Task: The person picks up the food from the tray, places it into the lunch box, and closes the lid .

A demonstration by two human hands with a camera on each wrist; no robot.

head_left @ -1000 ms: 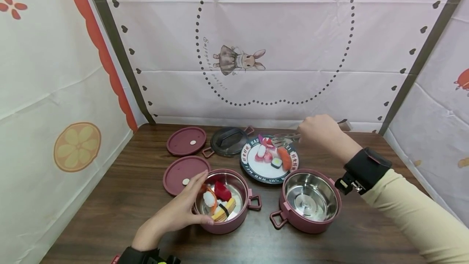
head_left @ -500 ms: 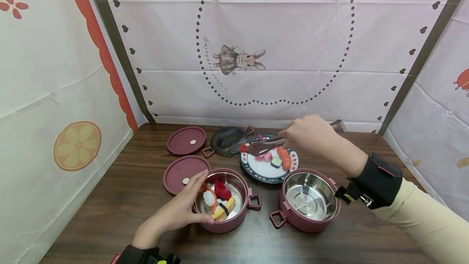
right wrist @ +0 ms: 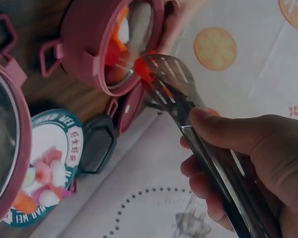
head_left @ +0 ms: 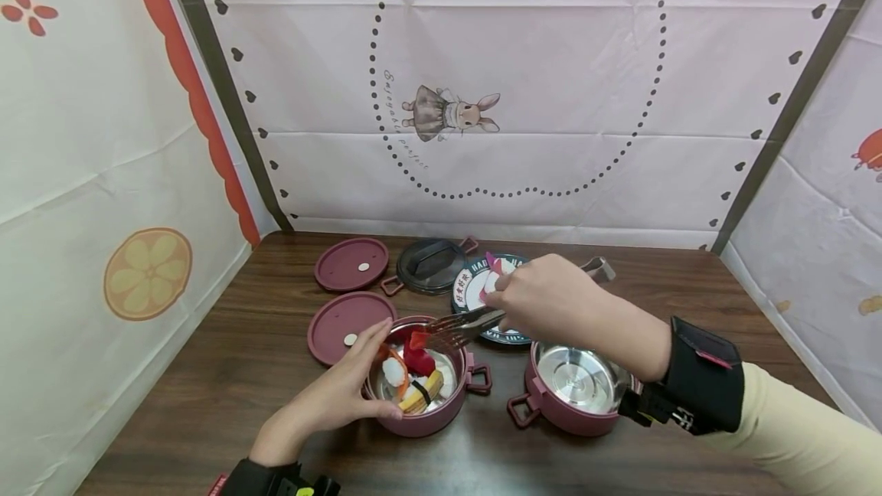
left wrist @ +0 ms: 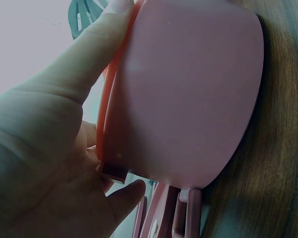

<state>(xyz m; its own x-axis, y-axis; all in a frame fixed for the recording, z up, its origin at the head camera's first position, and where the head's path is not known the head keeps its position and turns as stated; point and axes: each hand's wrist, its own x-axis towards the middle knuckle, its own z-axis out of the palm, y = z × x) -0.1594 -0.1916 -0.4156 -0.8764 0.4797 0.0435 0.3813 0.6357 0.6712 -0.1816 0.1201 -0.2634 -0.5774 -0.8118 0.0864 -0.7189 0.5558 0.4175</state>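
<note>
The left hand [head_left: 331,400] cups the near-left wall of the filled pink pot [head_left: 422,413], thumb along its side and fingers curled over the rim. The right hand [head_left: 551,305], forearm reaching in from the right across the empty pot [head_left: 575,396], clenches metal tongs [head_left: 458,325]. Their tips pinch a red toy piece [right wrist: 143,69] just above the filled pot's rim, left of the plate [head_left: 472,285], on the table [head_left: 241,373].

The dark wooden tabletop [head_left: 227,373] bore two maroon steel-lined pots [head_left: 441,416] [head_left: 572,416], two round maroon lids [head_left: 351,264] [head_left: 341,320], a dark grey lid [head_left: 430,265] and a patterned plate [head_left: 470,285].
</note>
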